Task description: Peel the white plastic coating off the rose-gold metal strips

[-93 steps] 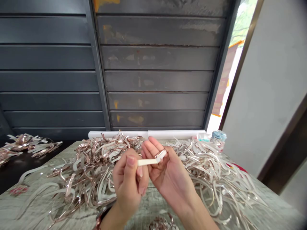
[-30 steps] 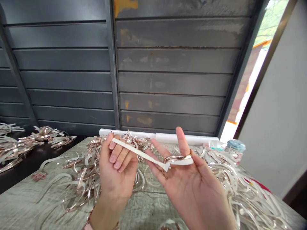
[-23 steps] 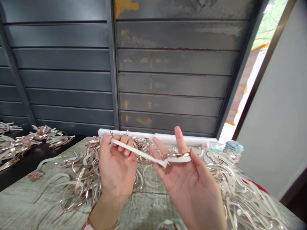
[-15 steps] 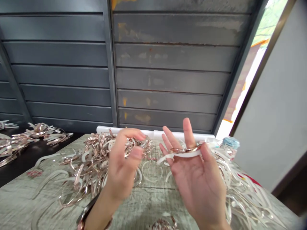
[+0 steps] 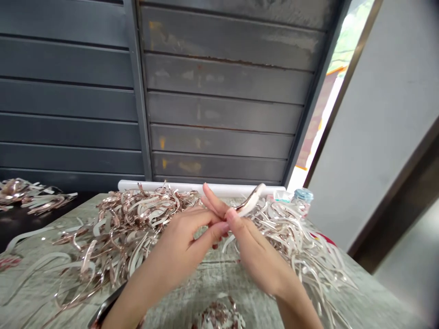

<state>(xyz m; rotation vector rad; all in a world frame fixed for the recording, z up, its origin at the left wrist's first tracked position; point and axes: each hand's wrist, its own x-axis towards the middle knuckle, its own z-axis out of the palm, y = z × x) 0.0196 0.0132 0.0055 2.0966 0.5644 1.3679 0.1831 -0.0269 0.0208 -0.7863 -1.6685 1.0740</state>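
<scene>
Both hands meet above the middle of the table. My right hand (image 5: 255,246) is closed on a small bundle of curved strips (image 5: 252,201), white on one side and shiny copper on the other, whose free ends stick out up and to the right. My left hand (image 5: 192,233) touches the right fingers, its thumb and fingertips pinched together at the near end of the bundle; what lies between them is too small to tell. Behind and left lies a heap of copper and white strips (image 5: 137,214). More pale strips (image 5: 291,233) are piled on the right.
A white roll (image 5: 164,186) lies along the back of the wood-patterned table (image 5: 219,278). At the back right stands a jar with a blue lid (image 5: 303,196). A small copper clump (image 5: 219,316) sits at the near edge. Other strips (image 5: 30,194) rest on a dark surface at left.
My left hand has moved right to meet my right hand. The right hand, palm up and spread before, has turned and closed on the strips. The view has shifted right.
</scene>
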